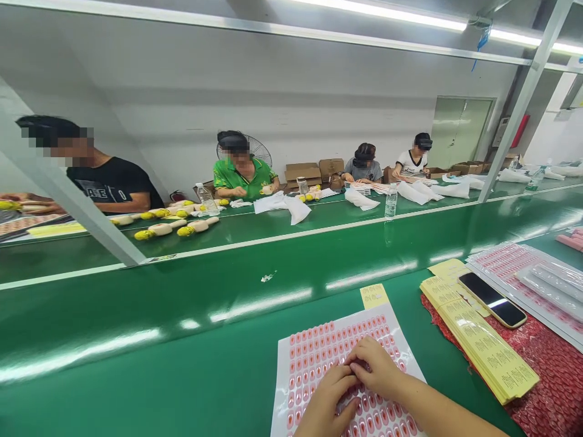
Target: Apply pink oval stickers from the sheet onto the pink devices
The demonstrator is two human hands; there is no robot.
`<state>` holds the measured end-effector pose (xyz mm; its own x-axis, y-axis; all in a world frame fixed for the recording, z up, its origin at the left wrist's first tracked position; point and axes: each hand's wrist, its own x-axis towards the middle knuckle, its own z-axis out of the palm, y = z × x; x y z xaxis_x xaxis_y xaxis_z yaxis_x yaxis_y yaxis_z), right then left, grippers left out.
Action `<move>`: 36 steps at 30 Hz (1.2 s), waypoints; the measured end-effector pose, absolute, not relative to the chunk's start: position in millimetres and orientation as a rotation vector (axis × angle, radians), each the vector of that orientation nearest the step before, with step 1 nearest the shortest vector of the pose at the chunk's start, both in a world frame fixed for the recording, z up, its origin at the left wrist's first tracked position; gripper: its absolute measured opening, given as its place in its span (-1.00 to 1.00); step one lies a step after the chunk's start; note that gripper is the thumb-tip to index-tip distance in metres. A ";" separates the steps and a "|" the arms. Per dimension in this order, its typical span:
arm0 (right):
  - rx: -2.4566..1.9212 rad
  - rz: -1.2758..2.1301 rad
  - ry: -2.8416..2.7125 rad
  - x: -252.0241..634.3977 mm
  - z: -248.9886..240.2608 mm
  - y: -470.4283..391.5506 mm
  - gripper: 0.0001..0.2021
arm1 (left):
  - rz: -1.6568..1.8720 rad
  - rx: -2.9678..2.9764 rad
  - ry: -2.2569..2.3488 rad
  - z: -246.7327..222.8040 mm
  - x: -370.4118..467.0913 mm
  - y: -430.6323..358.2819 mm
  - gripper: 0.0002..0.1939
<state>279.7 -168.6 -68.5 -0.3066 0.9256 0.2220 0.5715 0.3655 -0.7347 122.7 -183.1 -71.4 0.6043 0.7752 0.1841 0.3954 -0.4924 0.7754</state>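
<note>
"Pink press-on nails (317,350), by the look of them, sit in close rows on that white sheet (282,377). Where is it?"

"On the green bench (182,388), right beneath both hands. I'll place everything from that sheet."

"And the hands?"

"The left hand (334,394) lies over the sheet's near part; the right hand (376,365) lies over its middle, from the right side. Their fingertips meet, but I can't tell whether a nail is pinched there, because the fingers hide it."

"What could go wrong?"

"The rows are tight, so a fingertip or the right forearm might push neighbouring nails out of line. If they're only lightly stuck, which I can't see, some could come off. The bench looks glossy too, so uneven pressure might make the sheet slide."

"Anything around it to watch?"

"A yellow label card (374,296) at its far edge could get dragged along. To its right, a stack of yellow label strips (483,340) lies on red bubble wrap (553,379), a phone (492,298) just beside. A wide forearm swing might knock the stack askew."
</note>
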 end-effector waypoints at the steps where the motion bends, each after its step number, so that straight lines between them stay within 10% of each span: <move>1: -1.286 0.718 -1.993 279.7 -68.2 -168.8 -0.85 | 0.687 2.118 0.923 -70.2 122.7 -183.8 -0.67; 36: -1.285 0.701 -2.013 279.9 -68.0 -168.0 -0.82 | 0.678 2.085 0.941 -68.5 122.8 -183.7 -0.65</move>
<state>279.9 -168.0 -68.0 -0.3162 0.9204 0.2302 0.5779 0.3792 -0.7226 122.8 -183.7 -68.5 0.5916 0.7905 0.1586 0.4010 -0.4591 0.7927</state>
